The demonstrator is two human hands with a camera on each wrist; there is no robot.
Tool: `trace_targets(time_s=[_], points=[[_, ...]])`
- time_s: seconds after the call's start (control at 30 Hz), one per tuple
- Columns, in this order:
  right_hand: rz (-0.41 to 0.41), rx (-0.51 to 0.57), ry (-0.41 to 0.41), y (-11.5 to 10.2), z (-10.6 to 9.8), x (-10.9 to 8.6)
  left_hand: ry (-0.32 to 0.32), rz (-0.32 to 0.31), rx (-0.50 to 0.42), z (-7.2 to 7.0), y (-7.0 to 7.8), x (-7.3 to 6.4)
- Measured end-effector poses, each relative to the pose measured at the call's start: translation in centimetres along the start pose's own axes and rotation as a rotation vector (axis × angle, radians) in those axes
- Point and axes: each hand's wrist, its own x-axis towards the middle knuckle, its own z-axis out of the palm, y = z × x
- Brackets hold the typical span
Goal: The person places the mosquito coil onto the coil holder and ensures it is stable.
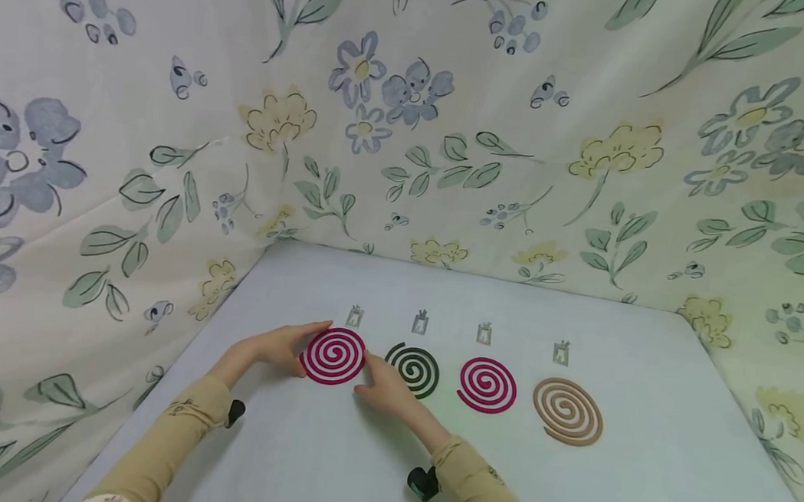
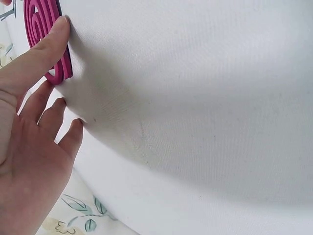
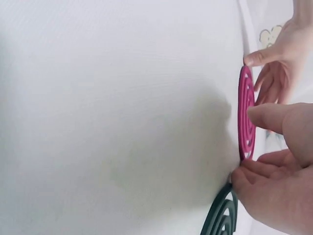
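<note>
A magenta mosquito coil (image 1: pixel 333 356) lies between the two hands at the left end of a row of coils. My left hand (image 1: pixel 290 348) holds its left edge, the thumb across the rim in the left wrist view. From the right side my right hand (image 1: pixel 383 384) grips the same coil, with the thumb over its face in the right wrist view. Just beside the right fingers is a dark green coil (image 1: pixel 417 371). Another magenta coil (image 1: pixel 487 385) and a tan coil (image 1: pixel 567 412) continue the row to the right.
Several small silver metal coil stands line up behind the coils, from the leftmost stand (image 1: pixel 354 316) to the rightmost stand (image 1: pixel 561 354). The white tabletop (image 1: pixel 665 467) is bordered by floral cloth (image 1: pixel 407 159) at the back and sides.
</note>
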Motion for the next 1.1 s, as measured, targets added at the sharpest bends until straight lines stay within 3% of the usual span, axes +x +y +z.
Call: trace_targets(time_s=[0.13,0.4,0.57,0.97,1.1], points=[[0.043,0.002,-0.012,-0.2,0.3,0.2,0.006,-0.001,0.011,0.1,-0.1,0.1],[0.047,0.036,0.014,0.2,0.7,0.2,0.031,-0.038,0.011,0.1,-0.3,0.3],[0.062,0.068,0.027,0.4,0.7,0.3,0.052,-0.028,0.003,0.1,-0.4,0.4],[0.097,0.197,0.040,0.5,0.1,-0.1,0.044,-0.055,-0.034,-0.3,0.3,0.4],[0.083,0.224,0.066,0.9,0.1,-0.1,0.042,-0.033,-0.062,-0.5,0.5,0.2]])
